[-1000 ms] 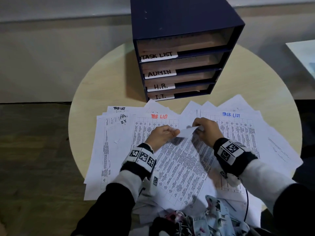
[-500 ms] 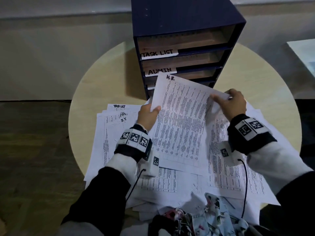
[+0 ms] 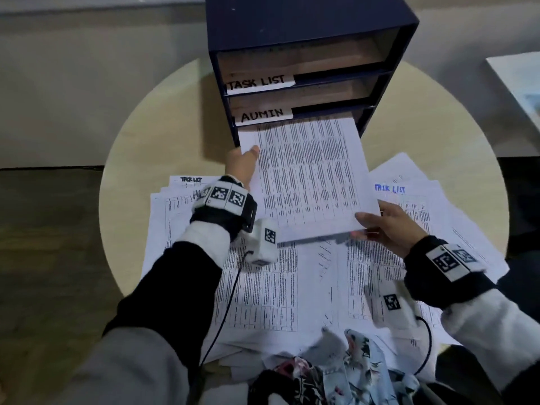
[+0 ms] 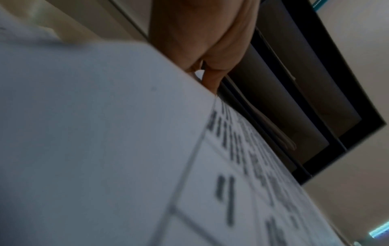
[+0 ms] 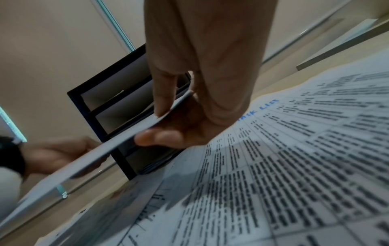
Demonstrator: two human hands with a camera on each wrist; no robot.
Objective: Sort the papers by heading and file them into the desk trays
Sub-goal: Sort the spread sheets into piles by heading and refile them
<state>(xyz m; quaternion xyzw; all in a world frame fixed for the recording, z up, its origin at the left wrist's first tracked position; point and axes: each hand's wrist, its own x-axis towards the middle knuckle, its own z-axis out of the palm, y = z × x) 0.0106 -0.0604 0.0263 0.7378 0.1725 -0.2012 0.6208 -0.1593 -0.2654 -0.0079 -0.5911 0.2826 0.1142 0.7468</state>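
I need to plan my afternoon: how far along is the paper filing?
Barely begun. The top two slots of the dark blue desk tray unit look empty. In hand: the left hand and right hand slide one white printed sheet into the slot below ADMIN. Left: the spread of loose papers covering the round table.

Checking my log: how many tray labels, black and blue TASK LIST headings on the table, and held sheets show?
Tray labels: 2 (TASK LIST, ADMIN)
Black TASK LIST heading: 1
Blue TASK LIST heading: 1
Held sheet: 1
Total: 5

Round pale wooden table: dark blue tray unit at back, loose printed papers spread in front.
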